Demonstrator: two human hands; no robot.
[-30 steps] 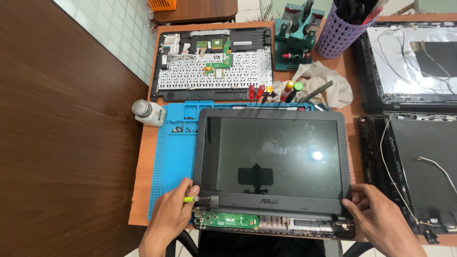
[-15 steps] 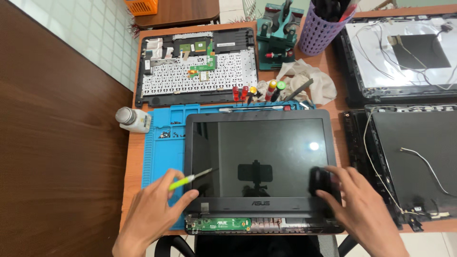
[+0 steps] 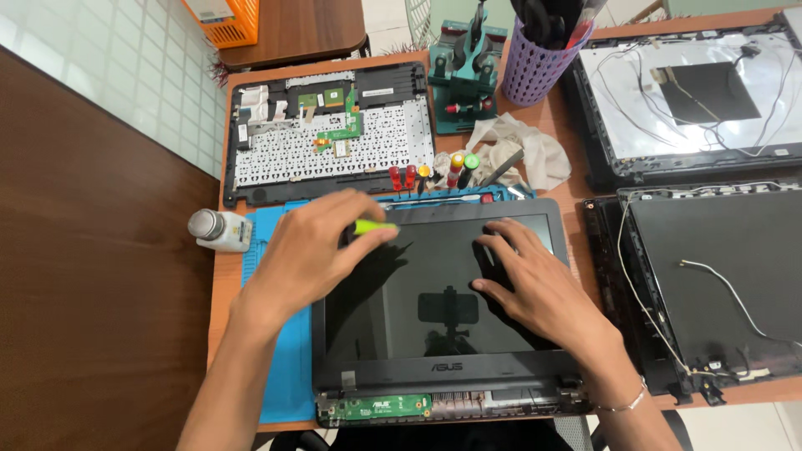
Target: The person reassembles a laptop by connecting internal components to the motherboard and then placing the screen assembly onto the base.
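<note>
Here, in the head view, the left hand [image 3: 313, 246] is closed around a slim screwdriver with a yellow-green handle [image 3: 373, 226], whose handle end sticks out past the fingers toward three o'clock; the tip is hidden under the hand, so where it touches cannot be told. This hand hovers over the upper left corner of the dark laptop screen panel with its grey plastic bezel [image 3: 393, 292], which lies flat at the centre of the wooden table [image 3: 576, 188]. The right hand [image 3: 535, 288] rests open on the glass at about three o'clock from the left hand, fingers spread and pointing toward eleven o'clock, holding nothing. A thin bracelet sits on its wrist.

At six o'clock from the panel, the exposed laptop base with a small green circuit board [image 3: 376, 407] shows along the near edge. Under the panel lies a blue silicone repair mat [image 3: 284, 367]. At nine o'clock stands a small white bottle with a grey cap [image 3: 221, 230], lying on its side. At twelve o'clock is an upturned black keyboard deck with white key backing [image 3: 330, 138]. A row of red, yellow and green screwdriver handles [image 3: 434, 171] lies between them. Toward one o'clock are a crumpled beige cloth [image 3: 518, 154] and a purple perforated tool cup [image 3: 535, 63]. At three o'clock lies an opened black laptop lid with loose white cables [image 3: 718, 276].
</note>
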